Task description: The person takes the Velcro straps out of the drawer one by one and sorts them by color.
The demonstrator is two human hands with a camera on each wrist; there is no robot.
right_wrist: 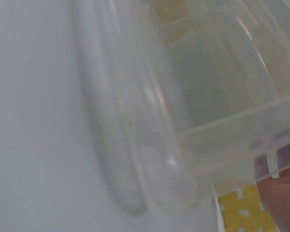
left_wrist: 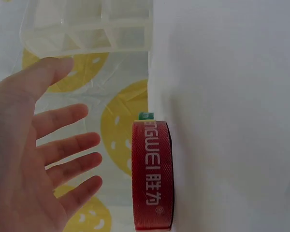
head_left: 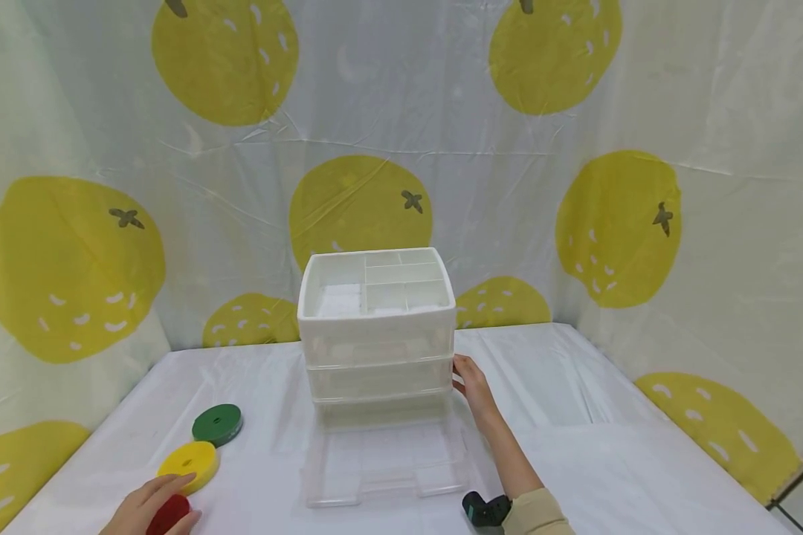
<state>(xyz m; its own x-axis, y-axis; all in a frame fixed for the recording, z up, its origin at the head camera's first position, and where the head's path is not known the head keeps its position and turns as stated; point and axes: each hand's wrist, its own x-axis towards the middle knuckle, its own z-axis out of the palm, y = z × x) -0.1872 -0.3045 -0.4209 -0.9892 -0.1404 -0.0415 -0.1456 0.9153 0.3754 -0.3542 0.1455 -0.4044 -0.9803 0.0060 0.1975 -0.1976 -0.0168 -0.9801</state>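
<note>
A white plastic drawer unit stands mid-table, its clear bottom drawer pulled out toward me. My right hand touches the unit's right side; in the right wrist view its fingers show partly behind clear plastic. At front left, my left hand hovers over a red roll of woven tape. Seen from the left wrist, the fingers are spread and apart from the roll, which has white lettering. Beyond it lie a yellow roll and a green roll.
A small black device lies near the right sleeve, right of the pulled-out drawer. Behind the white-covered table hangs a cloth with large yellow fruit prints. The unit's top has an open tray with compartments.
</note>
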